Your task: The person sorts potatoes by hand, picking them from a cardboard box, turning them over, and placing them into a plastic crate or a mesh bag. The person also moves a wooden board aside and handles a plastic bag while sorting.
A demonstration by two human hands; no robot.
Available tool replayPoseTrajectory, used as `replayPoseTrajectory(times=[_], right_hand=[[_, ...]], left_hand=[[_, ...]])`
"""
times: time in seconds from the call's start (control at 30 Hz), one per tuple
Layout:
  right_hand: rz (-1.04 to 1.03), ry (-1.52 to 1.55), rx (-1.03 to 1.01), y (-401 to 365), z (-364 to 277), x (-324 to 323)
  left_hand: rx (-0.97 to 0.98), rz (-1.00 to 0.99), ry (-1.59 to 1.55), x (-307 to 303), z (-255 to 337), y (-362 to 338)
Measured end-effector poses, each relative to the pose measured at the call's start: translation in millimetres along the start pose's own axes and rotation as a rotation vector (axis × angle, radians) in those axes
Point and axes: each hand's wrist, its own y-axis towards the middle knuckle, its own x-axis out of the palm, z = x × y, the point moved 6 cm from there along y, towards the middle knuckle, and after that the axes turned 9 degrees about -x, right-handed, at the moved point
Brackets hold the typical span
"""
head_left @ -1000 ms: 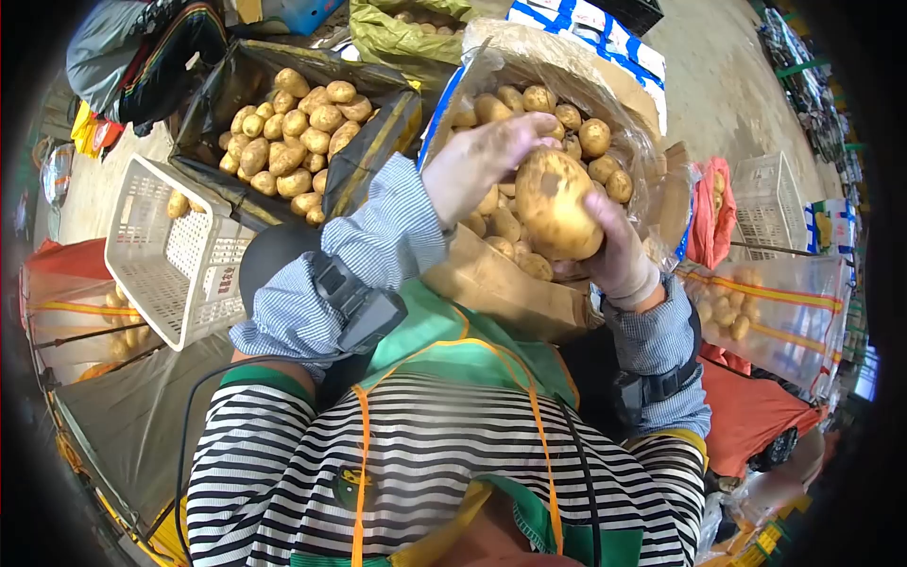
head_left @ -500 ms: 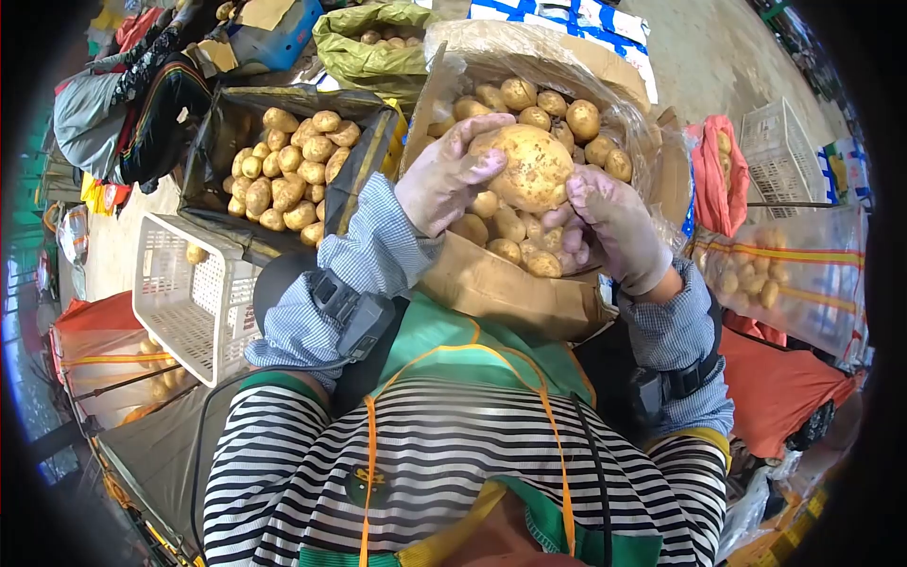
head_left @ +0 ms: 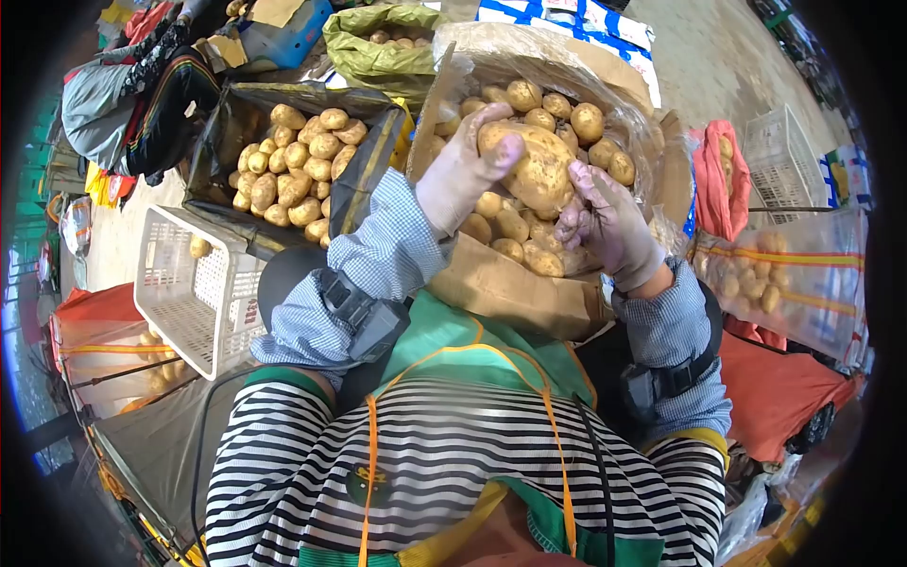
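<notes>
My left hand (head_left: pixel 466 173), in a pale soiled glove, grips a big potato (head_left: pixel 539 170) from its left side, thumb across the front. The potato has brown specks and is held above an open cardboard box (head_left: pixel 515 293) lined with clear plastic. At the potato's lower right is my right hand (head_left: pixel 619 227), gloved too, its fingers bent and the fingertips at the potato's edge. Whether those fingers pinch anything small is hidden. More potatoes (head_left: pixel 510 225) lie in the box beneath both hands.
Left of the box stands a dark-lined crate (head_left: pixel 354 203) heaped with potatoes. A white plastic basket (head_left: pixel 179 312) lies tipped below it. Mesh bags of potatoes (head_left: pixel 794 274) and a pink sack (head_left: pixel 723 189) stand at right. A person (head_left: pixel 99 113) is at upper left.
The big potato has turned in my left hand, its right end now tipping lower. My left hand has opened out slightly around it, and my right fingers have shifted along its edge.
</notes>
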Motion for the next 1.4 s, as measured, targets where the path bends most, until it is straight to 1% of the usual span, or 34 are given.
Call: replayPoseTrajectory(times=[0.03,0.1,0.13,0.17,0.23,0.27,0.3,0.33,0.37,0.43,0.47,0.5,0.57,0.6,0.63,0.7,0.73,0.77,0.83,0.87,0.9,0.93,0.97,1.0,1.03,1.07,1.1,1.17,1.23,1.27,1.3,1.37,1.4], right_hand=[[-0.007,0.000,0.001,-0.2,1.2,2.7],[0.007,-0.101,-0.025,-0.4,1.9,3.8],[0.008,-0.101,-0.026,0.4,3.0,1.9],[-0.029,-0.130,-0.035,1.9,4.7,0.4],[-0.072,-0.160,-0.042,3.5,10.0,4.6],[-0.044,-0.121,-0.147,2.7,7.2,10.1],[-0.014,-0.082,-0.252,2.3,4.5,12.4],[-0.015,-0.083,-0.251,6.8,8.7,11.3],[-0.019,-0.065,-0.244,13.5,13.9,9.2],[-0.023,-0.051,-0.236,18.0,18.8,6.4],[-0.035,0.003,-0.210,19.0,21.1,6.6],[-0.047,0.058,-0.184,20.0,23.3,7.6],[-0.069,0.169,-0.131,21.0,27.7,10.4],[-0.077,0.222,-0.103,20.8,29.1,11.1],[-0.077,0.219,-0.102,20.1,24.1,11.9],[-0.191,0.700,0.082,14.9,8.3,29.3],[-0.143,0.686,0.093,12.2,4.3,32.9],[-0.150,0.682,0.096,10.2,0.4,40.2],[0.087,0.720,0.120,11.6,3.1,44.3],[-0.098,0.550,0.138,12.9,10.4,43.8],[-0.133,0.546,0.155,13.7,14.7,43.1],[-0.180,0.443,0.182,14.9,19.3,45.2],[-0.232,0.339,0.203,16.0,22.5,50.1],[-0.248,0.228,0.137,14.5,20.8,53.5],[-0.285,0.224,0.141,16.5,18.9,57.3],[-0.278,0.229,0.171,17.7,17.6,56.1],[-0.257,0.233,0.199,17.0,16.3,55.1],[-0.224,0.263,0.184,8.4,15.0,61.8],[-0.282,0.058,-0.096,5.2,4.4,70.7],[-0.466,0.026,-0.010,10.3,7.5,64.7],[-0.418,0.074,0.011,9.2,5.9,70.2],[-0.382,-0.081,0.014,15.9,12.7,69.5],[-0.380,-0.079,0.011,16.3,10.0,68.7]], left_hand=[[0.000,0.007,0.001,1.1,-3.4,-3.3],[0.332,0.085,0.182,12.8,9.3,-15.4],[0.470,0.026,0.121,15.8,7.6,-14.0],[0.472,0.026,0.119,13.7,4.6,-12.4],[0.379,0.190,0.511,11.1,11.1,-13.4],[0.379,0.194,0.510,10.6,17.6,-15.0],[0.234,0.226,0.440,7.5,24.2,-15.0],[0.090,0.256,0.368,3.6,23.3,-14.6],[0.089,0.256,0.366,-0.3,15.0,-10.4],[0.120,0.223,-0.047,-2.4,24.9,-9.8],[-0.158,0.283,0.074,-7.9,16.4,-16.0],[-0.157,0.285,0.074,-9.5,18.3,-16.0],[-0.125,0.232,-0.149,-11.4,20.3,-13.6],[-0.020,0.145,-0.198,-21.2,6.7,-1.8],[-0.020,0.145,-0.202,-26.2,-7.5,5.2],[0.230,-0.005,-0.157,-21.6,-6.8,10.2],[-0.006,-0.032,-0.256,-6.2,-7.9,2.4],[0.013,-0.231,-0.391,1.6,-33.6,6.5],[-0.148,-0.268,-0.114,31.4,-12.8,-16.2],[-0.142,-0.234,-0.116,23.3,-24.3,-9.6],[0.010,-0.304,-0.079,14.8,-35.7,-1.3],[0.164,-0.370,-0.036,10.3,-27.3,-4.5],[0.173,-0.326,-0.028,1.9,-27.2,-6.4],[-0.014,-0.303,-0.318,-2.7,-19.4,-11.7],[-0.195,-0.282,-0.614,-4.6,-18.4,-14.3],[0.019,-0.217,-0.446,-11.1,-18.1,-7.7],[0.027,-0.207,-0.445,-16.9,-11.3,-11.4],[-0.110,-0.306,-0.583,-11.1,-0.1,-17.5],[-0.158,-0.304,-0.766,-13.1,-9.2,-9.0],[-0.133,-0.304,-0.827,-15.0,-16.9,-4.2],[-0.106,-0.296,-0.885,-16.5,-13.3,-6.2],[-0.162,-0.271,-1.042,-19.4,-5.2,-13.1],[-0.164,-0.316,-0.976,-25.2,-5.8,-13.7]])
